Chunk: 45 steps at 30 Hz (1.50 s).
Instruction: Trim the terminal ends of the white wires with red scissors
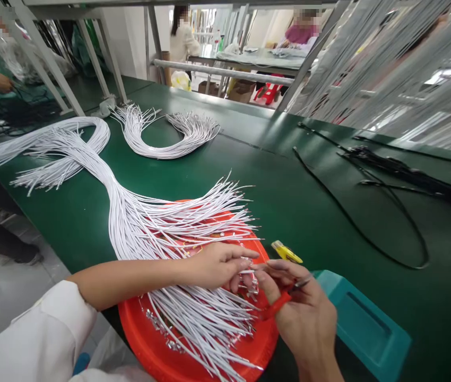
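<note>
My left hand (219,263) reaches in from the left and pinches the end of a thin white wire over the red round tray (146,339). My right hand (305,313) meets it fingertip to fingertip, fingers closed round a small red-handled tool (277,305). A thick bundle of white wires (138,217) runs from the far left of the green table (281,207) and fans out across the tray, with small shiny metal pieces (157,323) lying among the ends.
A teal plastic lid (363,321) lies right of my right hand, a yellow clip (287,252) just beyond it. Another white wire bundle (162,135) curls at the back. Black cables (388,175) lie at the right. Other people work at the far left and behind.
</note>
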Motion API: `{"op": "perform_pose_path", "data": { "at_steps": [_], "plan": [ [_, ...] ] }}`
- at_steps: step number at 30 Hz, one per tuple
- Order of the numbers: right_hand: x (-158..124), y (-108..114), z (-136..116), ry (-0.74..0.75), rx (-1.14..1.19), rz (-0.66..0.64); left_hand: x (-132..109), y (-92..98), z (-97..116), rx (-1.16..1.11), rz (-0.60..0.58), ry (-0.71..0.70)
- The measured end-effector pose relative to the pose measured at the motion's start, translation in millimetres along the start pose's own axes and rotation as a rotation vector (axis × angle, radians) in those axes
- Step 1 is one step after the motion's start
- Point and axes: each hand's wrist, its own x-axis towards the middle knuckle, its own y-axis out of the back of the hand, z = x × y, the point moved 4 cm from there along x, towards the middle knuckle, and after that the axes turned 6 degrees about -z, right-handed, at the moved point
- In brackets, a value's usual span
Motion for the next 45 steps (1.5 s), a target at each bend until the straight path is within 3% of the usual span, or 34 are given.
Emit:
{"op": "perform_pose_path", "data": {
  "at_steps": [2,6,15,21,28,34,39,42,45],
  "plan": [
    [0,-1,-1,0.019,-0.037,0.027,2,-0.6,-3,-0.095,-0.067,0.021],
    [-2,-2,2,0.055,-0.041,0.087,1,5.0,-8,-0.209,-0.064,-0.013],
    [0,-4,8,0.073,-0.215,0.029,3,1.0,-10,-0.394,-0.139,0.055],
    [3,-4,8,0.056,-0.003,0.146,3,6.5,-8,-0.196,-0.038,-0.005],
    [6,-5,12,0.000,-0.048,0.151,1,12.9,0,0.173,0.236,-0.100],
    [9,-10,16,-0.078,-0.005,0.164,-1,13.3,0,0.359,0.339,-0.202],
    [10,-13,16,-0.090,0.005,0.151,5,11.8,-7,0.232,0.276,-0.138],
    [10,-14,13,-0.028,-0.074,0.152,5,14.0,-10,0.089,0.317,-0.043],
    [8,-15,10,0.061,-0.285,0.158,2,18.0,-4,0.214,0.409,-0.135]
  ]
}}
